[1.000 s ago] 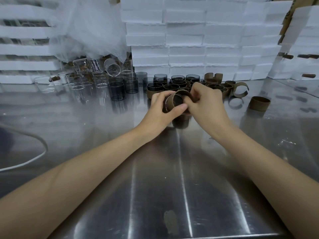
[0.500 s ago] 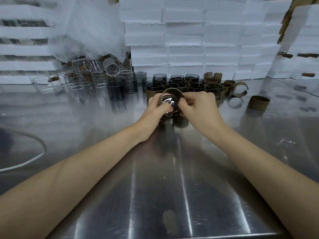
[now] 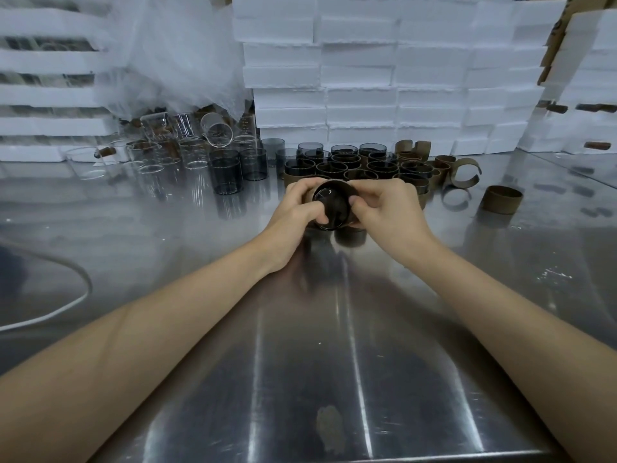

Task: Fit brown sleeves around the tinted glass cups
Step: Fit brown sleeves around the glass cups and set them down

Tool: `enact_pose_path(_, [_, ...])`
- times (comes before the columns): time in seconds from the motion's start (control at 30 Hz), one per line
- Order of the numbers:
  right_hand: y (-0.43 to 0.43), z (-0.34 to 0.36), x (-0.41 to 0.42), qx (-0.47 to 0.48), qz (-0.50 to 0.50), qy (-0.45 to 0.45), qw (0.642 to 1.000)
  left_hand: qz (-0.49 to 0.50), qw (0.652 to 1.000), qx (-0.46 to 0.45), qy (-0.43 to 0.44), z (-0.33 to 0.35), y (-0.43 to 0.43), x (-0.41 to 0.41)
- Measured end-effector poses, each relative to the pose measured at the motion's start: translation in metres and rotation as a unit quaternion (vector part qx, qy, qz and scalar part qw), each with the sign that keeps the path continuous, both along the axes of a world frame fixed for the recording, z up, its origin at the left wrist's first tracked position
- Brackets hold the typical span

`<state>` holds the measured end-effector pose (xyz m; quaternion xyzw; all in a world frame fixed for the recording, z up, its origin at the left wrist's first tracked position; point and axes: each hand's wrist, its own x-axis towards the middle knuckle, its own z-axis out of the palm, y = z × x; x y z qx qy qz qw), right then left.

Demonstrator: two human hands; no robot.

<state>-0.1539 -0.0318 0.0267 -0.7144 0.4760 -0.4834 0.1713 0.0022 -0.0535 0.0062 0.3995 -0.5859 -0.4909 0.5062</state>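
Dark tinted glass cup (image 3: 332,208) tipped, base toward me, long axis along my sightline; left hand (image 3: 293,210) and right hand (image 3: 390,208) fingers clamped on its sides.

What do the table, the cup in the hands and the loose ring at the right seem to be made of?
Table: probably stainless steel, brushed, with streaky reflections. Held cup: dark tinted glass, glossy highlights. Loose ring: matte brown, likely cardboard or cork.

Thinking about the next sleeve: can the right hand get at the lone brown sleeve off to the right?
Probably yes: only bare table lies between the right hand and the lone sleeve, but the hand must first release the tinted cup it grips.
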Motion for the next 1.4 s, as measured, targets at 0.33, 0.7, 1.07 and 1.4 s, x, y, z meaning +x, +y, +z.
enact_pose_path(0.33, [-0.006, -0.006, 0.001, 0.027, 0.022, -0.061, 0.998, 0.010, 0.999, 0.002, 0.041, 0.003, 0.000, 0.001])
enact_pose_path(0.7, [-0.007, -0.001, 0.000, 0.185, 0.060, -0.204, 0.959, -0.081, 0.974, 0.063, 0.201, 0.006, -0.003, 0.005])
enact_pose_path(1.07, [-0.010, 0.003, -0.006, 0.361, 0.195, -0.428, 0.805, -0.106, 0.970, 0.065, 0.211, 0.013, -0.001, -0.001])
enact_pose_path(1.4, [-0.010, 0.006, 0.000, 0.358, 0.238, -0.548, 0.717, -0.109, 0.950, 0.086, 0.279, 0.017, -0.001, -0.004])
